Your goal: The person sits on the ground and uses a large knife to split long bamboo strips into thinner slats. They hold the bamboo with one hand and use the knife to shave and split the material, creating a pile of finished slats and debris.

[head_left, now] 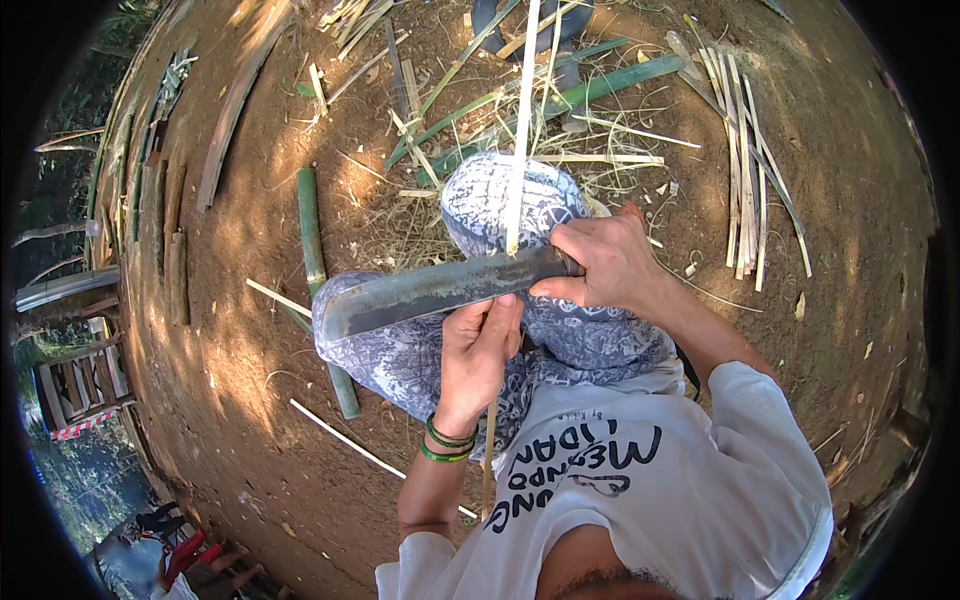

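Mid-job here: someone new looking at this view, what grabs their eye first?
The big dark blade, slanting across the middle over the patterned trousers, its right end in the right hand and the left hand at its lower edge. Next, the long pale strip running from the top of the picture down to it. Then the loose strips on the brown ground at upper right.

The right hand (612, 262) holds a knife (440, 291) across a strip (520, 160) (pinched by the left hand (478, 352)).

The machete (440, 288) is crossing over a strip (522, 130); slats (745, 180) are lying at its two o'clock, logs (179, 275) at nine.
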Demonstrator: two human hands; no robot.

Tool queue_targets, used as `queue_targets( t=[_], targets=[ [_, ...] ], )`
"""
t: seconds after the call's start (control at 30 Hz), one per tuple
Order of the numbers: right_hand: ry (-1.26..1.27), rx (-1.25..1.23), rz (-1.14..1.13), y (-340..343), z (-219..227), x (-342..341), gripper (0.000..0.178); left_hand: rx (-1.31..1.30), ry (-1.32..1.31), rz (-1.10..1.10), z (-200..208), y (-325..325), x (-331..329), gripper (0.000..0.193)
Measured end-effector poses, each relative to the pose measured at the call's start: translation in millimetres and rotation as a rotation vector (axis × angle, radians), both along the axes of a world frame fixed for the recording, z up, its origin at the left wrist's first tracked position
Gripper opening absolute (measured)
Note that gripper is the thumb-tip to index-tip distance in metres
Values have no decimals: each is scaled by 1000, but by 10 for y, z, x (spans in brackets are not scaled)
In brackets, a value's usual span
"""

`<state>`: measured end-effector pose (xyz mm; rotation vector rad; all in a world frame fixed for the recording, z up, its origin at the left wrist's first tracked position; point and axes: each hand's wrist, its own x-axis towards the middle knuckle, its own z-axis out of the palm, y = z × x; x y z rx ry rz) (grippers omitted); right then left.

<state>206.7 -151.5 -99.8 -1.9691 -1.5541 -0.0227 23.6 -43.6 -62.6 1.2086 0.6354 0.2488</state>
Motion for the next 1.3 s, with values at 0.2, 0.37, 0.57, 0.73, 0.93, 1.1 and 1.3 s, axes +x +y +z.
queue_targets(
  t=[0.2,0.37,0.57,0.73,0.93,1.1,1.3],
  targets=[
    [-36,27,19,7,7,-6,62,-51,-31,7,-30,-20,-107,25],
    [-52,16,48,32,4,-18,63,-23,18,24,6,-36,-154,27],
    [-61,44,-108,46,-68,108,59,-65,3,61,37,-147,-318,23],
    [79,-9,-307,-24,13,698,52,-148,-48,-1,-48,-257,-527,40],
    [-125,11,-228,12,115,842,52,-78,-48,-13,-51,-195,-604,42],
    [-205,77,-120,97,138,889,54,-52,-35,7,13,-241,-776,42],
    [-137,-102,-362,75,113,1533,63,-84,27,45,-21,-470,-1235,43]
  ],
)
